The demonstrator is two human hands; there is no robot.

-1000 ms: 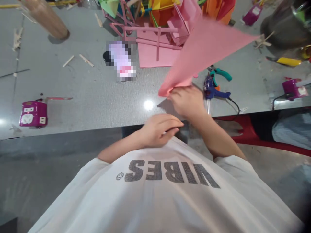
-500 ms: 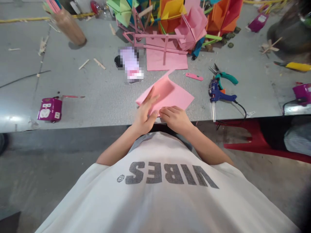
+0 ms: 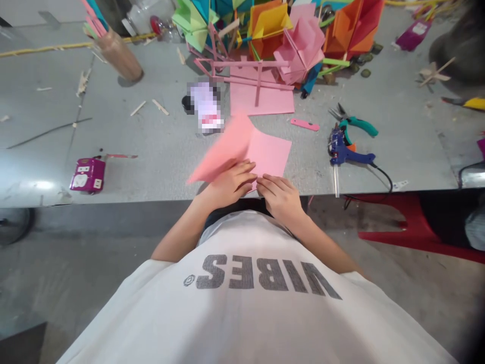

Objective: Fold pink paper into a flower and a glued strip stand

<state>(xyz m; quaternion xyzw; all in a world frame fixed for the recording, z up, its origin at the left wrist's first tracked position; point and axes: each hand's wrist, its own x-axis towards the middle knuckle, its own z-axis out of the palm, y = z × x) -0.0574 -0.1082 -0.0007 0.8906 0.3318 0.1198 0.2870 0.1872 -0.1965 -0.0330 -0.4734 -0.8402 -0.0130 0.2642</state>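
Note:
A folded sheet of pink paper (image 3: 268,154) lies at the table's near edge, its left flap raised and blurred by motion. My left hand (image 3: 232,183) reaches over the sheet beside that flap, fingers stretched out and lying on the paper. At the sheet's near corner, my right hand (image 3: 281,198) keeps its fingers together, bent onto the paper's edge; its thumb is hidden. The fingertips of both hands almost meet.
Beyond the sheet lie a phone (image 3: 206,106), a pink cutter (image 3: 305,124) and flat pink paper (image 3: 261,103). Colourful paper lanterns (image 3: 269,25) stand behind. To the right are a blue glue gun (image 3: 350,154) and pliers (image 3: 361,125); a purple socket block (image 3: 88,175) sits left.
The raised flap of the pink paper has swung left and towards me. My left hand has turned, its fingers now pointing right across the sheet. My right hand stays at the near corner.

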